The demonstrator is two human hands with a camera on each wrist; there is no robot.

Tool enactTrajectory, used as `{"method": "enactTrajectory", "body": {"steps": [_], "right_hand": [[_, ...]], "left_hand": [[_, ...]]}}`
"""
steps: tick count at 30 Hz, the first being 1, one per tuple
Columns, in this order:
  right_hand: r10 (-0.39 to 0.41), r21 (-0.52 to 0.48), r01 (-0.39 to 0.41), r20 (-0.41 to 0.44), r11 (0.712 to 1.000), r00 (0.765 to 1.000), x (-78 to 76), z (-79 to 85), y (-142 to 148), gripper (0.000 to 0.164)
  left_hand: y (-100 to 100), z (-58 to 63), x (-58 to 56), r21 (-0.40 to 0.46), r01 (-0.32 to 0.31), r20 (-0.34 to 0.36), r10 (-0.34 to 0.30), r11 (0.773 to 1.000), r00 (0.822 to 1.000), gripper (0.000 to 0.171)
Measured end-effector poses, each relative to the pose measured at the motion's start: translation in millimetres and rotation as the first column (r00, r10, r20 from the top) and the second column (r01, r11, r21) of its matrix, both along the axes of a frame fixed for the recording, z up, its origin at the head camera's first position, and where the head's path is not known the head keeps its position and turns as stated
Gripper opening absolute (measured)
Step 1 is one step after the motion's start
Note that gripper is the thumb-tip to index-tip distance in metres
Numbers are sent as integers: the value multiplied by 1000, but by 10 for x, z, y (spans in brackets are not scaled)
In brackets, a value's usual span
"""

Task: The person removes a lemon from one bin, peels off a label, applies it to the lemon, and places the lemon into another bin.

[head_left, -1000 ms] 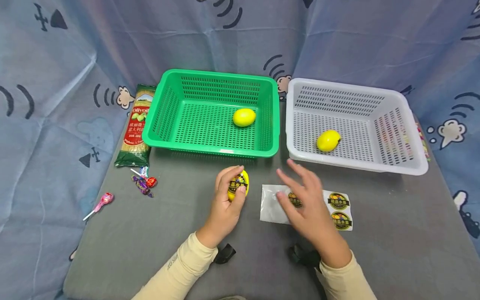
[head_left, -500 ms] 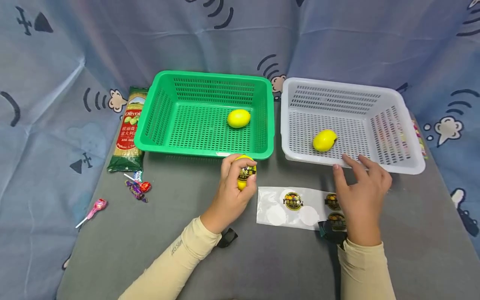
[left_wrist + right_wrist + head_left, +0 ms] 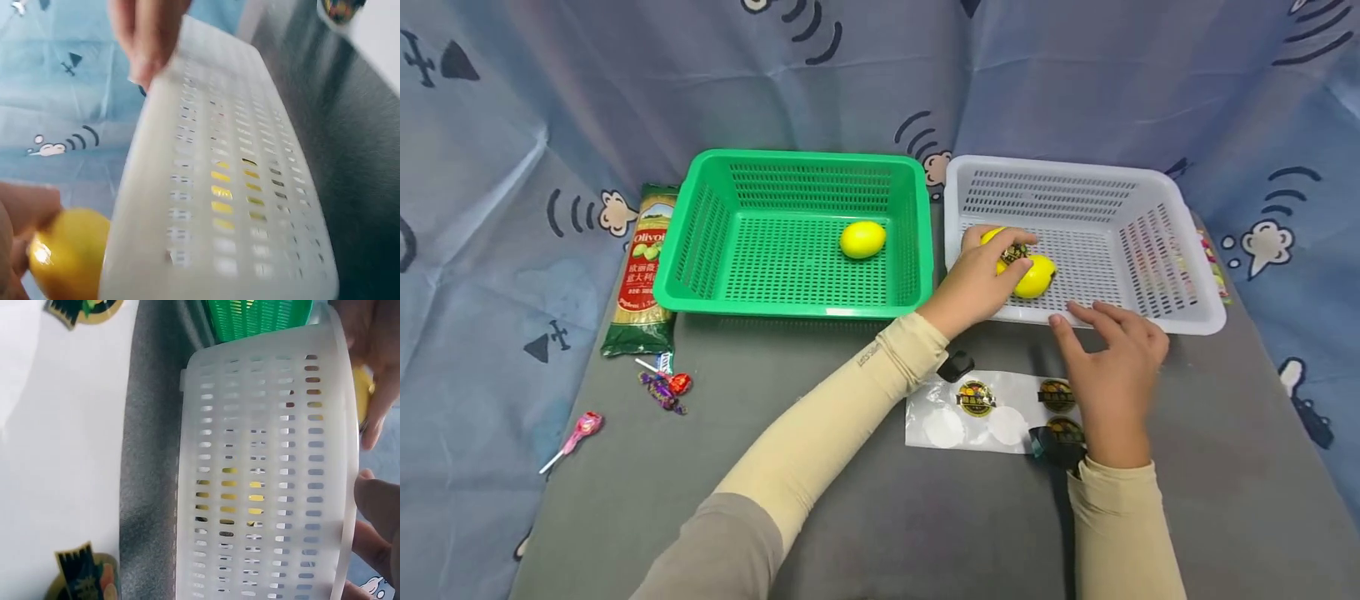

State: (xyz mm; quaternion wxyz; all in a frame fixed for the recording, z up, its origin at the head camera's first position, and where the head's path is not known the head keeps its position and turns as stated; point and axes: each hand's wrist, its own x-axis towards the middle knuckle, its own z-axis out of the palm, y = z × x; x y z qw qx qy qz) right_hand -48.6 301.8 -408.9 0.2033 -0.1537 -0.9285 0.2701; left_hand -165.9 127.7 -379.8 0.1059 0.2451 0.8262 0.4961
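Note:
My left hand (image 3: 977,283) holds a yellow lemon (image 3: 992,237) over the left part of the white basket (image 3: 1150,320). A round black-and-gold sticker (image 3: 1017,252) shows on that lemon between the fingers. A second lemon (image 3: 1038,279) lies inside the basket, partly behind the left thumb; its yellow shows through the slots in both wrist views. In the left wrist view the held lemon (image 3: 72,256) is beside the basket's rim. My right hand (image 3: 1112,367) has its fingertips at the front rim, fingers loosely spread, as the right wrist view of the fingers (image 3: 378,497) also shows.
A green basket (image 3: 790,312) holding one lemon (image 3: 862,239) stands left of the white one. A sticker sheet (image 3: 992,442) lies in front. At left are a pasta packet (image 3: 643,283), wrapped candies (image 3: 662,392) and a pink lollipop (image 3: 583,427).
My left hand has carried the stickered lemon from the table's middle up and right, over the white basket. My right hand has moved from the sticker sheet to the basket's front rim.

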Motion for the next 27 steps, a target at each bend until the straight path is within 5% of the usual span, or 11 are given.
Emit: {"method": "enactTrajectory", "body": {"steps": [6, 12, 14, 18, 21, 27], "right_hand": [[27, -24, -27, -12, 999, 1000, -67, -51, -59, 40], [44, -28, -45, -42, 999, 998, -95, -76, -52, 39], [40, -39, -42, -36, 998, 999, -103, -72, -51, 40], [20, -74, -21, -12, 997, 1000, -108, -42, -42, 41], [-8, -102, 1, -66, 995, 998, -113, 0, -12, 35], [-50, -245, 15, -140, 970, 989, -217, 220, -256, 28]], "left_hand": [[168, -93, -195, -111, -37, 22, 40, 993, 999, 51], [-93, -122, -10, 120, -42, -100, 54, 992, 993, 100], [-278, -141, 123, 234, -71, -185, 116, 970, 976, 90], [-730, -228, 431, 437, -136, -275, 276, 889, 921, 37], [-1061, -350, 685, 516, -205, -261, 381, 832, 887, 10], [-1537, -566, 1047, 536, -358, -172, 514, 765, 840, 8]]}}
